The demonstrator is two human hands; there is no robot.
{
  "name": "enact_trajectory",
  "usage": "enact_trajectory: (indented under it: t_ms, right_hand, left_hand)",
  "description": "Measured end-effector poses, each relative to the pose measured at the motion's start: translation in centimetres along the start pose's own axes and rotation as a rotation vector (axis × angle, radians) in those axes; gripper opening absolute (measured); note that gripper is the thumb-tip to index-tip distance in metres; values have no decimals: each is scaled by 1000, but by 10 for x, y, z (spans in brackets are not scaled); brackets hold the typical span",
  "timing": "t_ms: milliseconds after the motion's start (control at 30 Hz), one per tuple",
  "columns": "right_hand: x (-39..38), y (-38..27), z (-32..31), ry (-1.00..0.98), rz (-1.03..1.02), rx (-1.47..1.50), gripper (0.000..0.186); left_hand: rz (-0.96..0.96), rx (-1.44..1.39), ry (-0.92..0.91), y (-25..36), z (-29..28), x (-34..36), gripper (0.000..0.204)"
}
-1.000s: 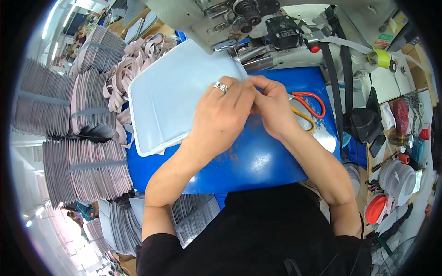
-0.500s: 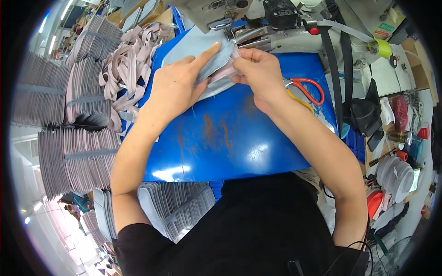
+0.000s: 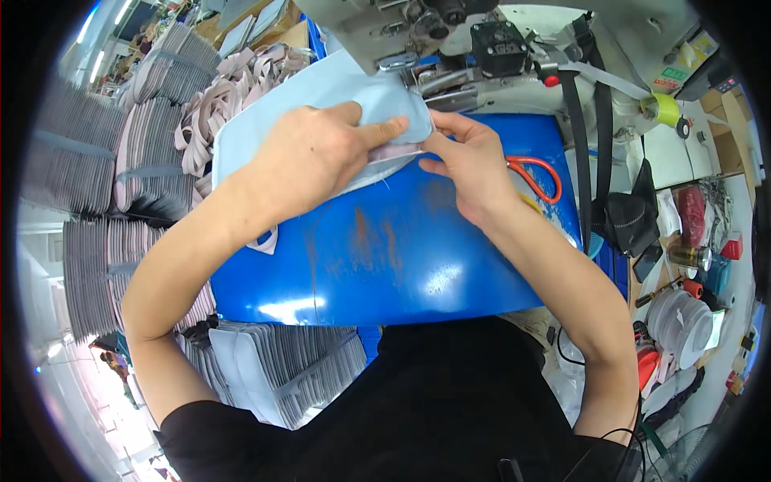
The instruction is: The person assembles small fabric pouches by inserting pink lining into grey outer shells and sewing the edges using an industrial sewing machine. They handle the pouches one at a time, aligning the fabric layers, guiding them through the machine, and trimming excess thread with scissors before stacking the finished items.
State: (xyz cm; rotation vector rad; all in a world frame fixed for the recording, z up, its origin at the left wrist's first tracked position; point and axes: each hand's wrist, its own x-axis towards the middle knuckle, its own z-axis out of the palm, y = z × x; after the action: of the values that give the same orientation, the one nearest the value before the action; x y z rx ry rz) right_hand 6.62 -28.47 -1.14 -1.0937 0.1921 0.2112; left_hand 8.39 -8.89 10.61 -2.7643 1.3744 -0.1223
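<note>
A light-blue fabric panel with a rounded corner lies on the blue table, beneath the sewing machine's head. Across its near part rests my left hand, one finger stretched over the top and the others bent around the near edge. My right hand is closed in a pinch at the right corner, where a pale pink strip shows between the panel and a lighter layer below. What the right fingertips grip is partly covered. Close to my right wrist lie scissors with red and yellow handles.
Bundled stacks of grey and pink panels stand at the left, beside a heap of pink straps. Another bundle is below the worn blue tabletop. Black straps hang right of the machine.
The panel now reaches further left, and its corner sits further right and nearer me. My left elbow has swung outward; the right hand has shifted slightly right and nearer, still at the corner.
</note>
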Motion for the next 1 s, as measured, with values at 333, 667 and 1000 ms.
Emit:
enact_trajectory:
  t_ms: [333, 667, 1000]
  right_hand:
    - [2, -17, 25, 116, 103, -13, 23]
    - [18, 3, 17, 94, 53, 184, 19]
    - [18, -10, 16, 85, 113, 50, 22]
  left_hand:
    - [80, 161, -101, -8, -12, 30, 41]
    - [114, 281, -208, 1, -22, 43, 32]
    - [-7, 316, -101, 20, -4, 43, 15]
